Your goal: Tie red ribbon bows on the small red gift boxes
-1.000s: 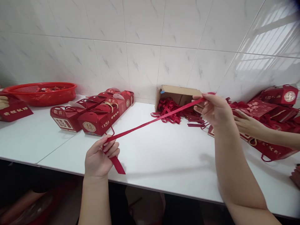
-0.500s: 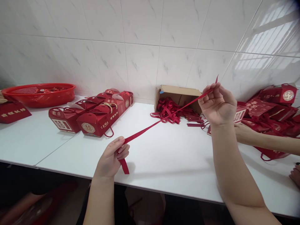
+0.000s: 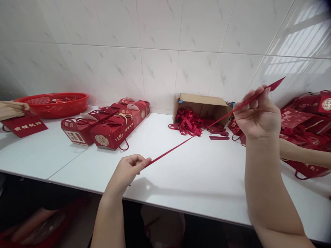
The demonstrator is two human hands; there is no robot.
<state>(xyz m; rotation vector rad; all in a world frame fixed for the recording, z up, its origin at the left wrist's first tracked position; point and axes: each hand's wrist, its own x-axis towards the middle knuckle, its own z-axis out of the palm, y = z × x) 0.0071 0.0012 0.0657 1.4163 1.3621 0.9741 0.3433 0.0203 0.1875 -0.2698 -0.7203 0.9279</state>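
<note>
A red ribbon (image 3: 178,146) stretches taut on a slant above the white table (image 3: 181,179). My left hand (image 3: 129,172), low near the table's front edge, pinches its lower end between thumb and fingers. Higher up on the right, my right hand (image 3: 258,113) is closed on the other end, and a short pointed tail sticks out past the fingertips. Behind the ribbon, an open cardboard box (image 3: 204,99) lies on its side with a heap of red ribbons (image 3: 187,120) spilling from it.
Red gift boxes (image 3: 108,134) stand in rows left of centre. A red plastic basin (image 3: 64,109) is farther left, with another person's hand (image 3: 12,109) at a red box (image 3: 24,125). More red boxes (image 3: 305,117) pile up at right, beside another person's forearm (image 3: 302,151).
My right hand has moved right, and the stretched ribbon is longer. My left hand now holds the ribbon at its end; the hanging tail is gone. A person's hand has appeared at far left.
</note>
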